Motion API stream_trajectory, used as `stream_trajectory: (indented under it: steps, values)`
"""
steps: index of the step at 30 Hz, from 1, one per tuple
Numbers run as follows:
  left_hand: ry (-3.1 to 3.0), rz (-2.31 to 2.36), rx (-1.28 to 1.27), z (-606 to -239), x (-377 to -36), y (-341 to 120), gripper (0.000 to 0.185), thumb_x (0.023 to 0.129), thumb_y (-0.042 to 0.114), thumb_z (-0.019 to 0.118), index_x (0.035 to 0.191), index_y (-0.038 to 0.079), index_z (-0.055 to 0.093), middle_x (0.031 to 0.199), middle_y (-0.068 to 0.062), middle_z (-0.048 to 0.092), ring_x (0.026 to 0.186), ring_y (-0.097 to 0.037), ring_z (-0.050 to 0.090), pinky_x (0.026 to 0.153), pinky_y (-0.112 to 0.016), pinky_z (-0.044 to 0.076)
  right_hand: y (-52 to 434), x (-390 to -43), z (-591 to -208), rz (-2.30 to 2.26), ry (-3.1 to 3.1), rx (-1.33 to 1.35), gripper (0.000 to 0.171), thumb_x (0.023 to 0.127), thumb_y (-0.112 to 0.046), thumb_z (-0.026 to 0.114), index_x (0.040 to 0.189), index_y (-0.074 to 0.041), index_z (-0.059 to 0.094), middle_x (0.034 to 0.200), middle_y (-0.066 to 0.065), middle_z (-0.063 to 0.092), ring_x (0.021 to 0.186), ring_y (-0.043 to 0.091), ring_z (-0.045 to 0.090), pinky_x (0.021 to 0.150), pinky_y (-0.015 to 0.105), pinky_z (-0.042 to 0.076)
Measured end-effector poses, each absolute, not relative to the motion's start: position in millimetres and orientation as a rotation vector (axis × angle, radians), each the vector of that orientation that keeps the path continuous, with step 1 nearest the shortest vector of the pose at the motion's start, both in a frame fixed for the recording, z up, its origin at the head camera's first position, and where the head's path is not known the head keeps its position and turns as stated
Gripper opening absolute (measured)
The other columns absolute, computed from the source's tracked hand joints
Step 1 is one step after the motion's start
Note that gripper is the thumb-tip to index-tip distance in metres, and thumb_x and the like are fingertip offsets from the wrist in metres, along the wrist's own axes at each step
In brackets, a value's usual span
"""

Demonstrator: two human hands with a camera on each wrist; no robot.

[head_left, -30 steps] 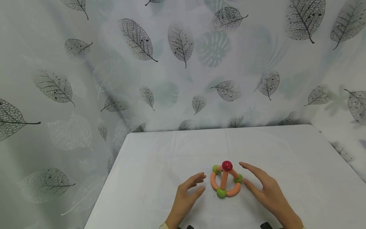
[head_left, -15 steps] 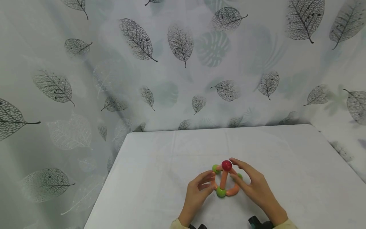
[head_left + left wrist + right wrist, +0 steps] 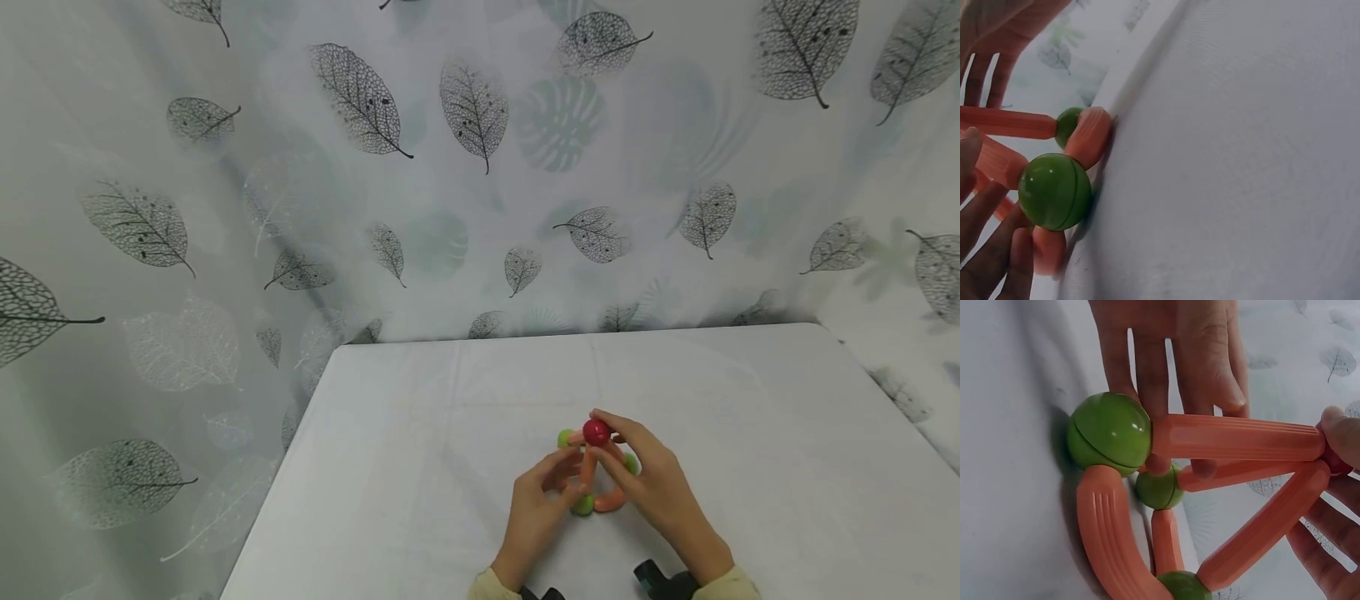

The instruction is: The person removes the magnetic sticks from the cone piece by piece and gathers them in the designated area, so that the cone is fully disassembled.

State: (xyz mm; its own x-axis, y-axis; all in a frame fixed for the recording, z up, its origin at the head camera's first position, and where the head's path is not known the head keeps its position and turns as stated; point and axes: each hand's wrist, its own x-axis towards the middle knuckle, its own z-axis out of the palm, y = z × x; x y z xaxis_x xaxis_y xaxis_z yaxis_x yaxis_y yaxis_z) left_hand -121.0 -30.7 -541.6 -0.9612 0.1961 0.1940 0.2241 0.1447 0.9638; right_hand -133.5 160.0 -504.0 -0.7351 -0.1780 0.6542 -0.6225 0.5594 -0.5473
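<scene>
Orange-rod pyramid toy (image 3: 592,471) stood mid-table (image 3: 420,433), red ball (image 3: 597,432) on top | right hand (image 3: 651,479) pinched red ball | left hand (image 3: 542,500) gripped left rods beside green ball (image 3: 1055,191)

Orange-and-green plastic rod-and-ball pyramid toy (image 3: 592,471) stands on the white cloth-covered worktop (image 3: 450,433), near its front edge, right of centre. Left hand (image 3: 542,508) lies at the toy's left, right hand (image 3: 651,483) at its right. Right-hand fingers (image 3: 603,417) touch the red ball (image 3: 597,432) on top. Leaf-printed curtain (image 3: 465,167) hangs behind the worktop.
</scene>
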Motion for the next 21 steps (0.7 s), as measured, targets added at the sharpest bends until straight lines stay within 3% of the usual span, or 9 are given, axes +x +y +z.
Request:
stream_trajectory:
  steps: [6,14,21]
  values:
    - [-2.468,-1.936,-0.387,-545,-118,-22,0.045,0.090,0.015,0.080,0.134,0.019,0.070,0.122,0.001,0.077,0.103,-0.001,0.068,0.089,-0.023,0.055,156,-134,-508,1.055,-2.226,0.642,0.070,0.076,0.006,0.087,0.140,-0.005,0.062,0.125,0.010,0.071,0.101,0.010,0.064,0.095,0.006,0.045]
    - [-2.478,-1.975,-0.279,-543,-113,-18,0.038,0.091,0.011,0.076,0.128,0.022,0.073,0.117,0.005,0.078,0.100,0.000,0.067,0.084,-0.020,0.052,152,-130,-509,1.039,-2.243,0.601,0.065,0.077,0.002,0.087,0.137,-0.006,0.063,0.124,0.007,0.071,0.100,0.010,0.064,0.095,0.004,0.043]
    - [-2.493,-1.966,-0.290,-543,-115,-16,0.037,0.093,0.018,0.076,0.129,0.024,0.072,0.118,0.007,0.078,0.098,0.001,0.066,0.084,-0.019,0.051,151,-129,-506,1.027,-2.232,0.571,0.063,0.077,0.004,0.087,0.135,-0.006,0.064,0.124,0.006,0.072,0.098,0.013,0.065,0.093,0.003,0.043]
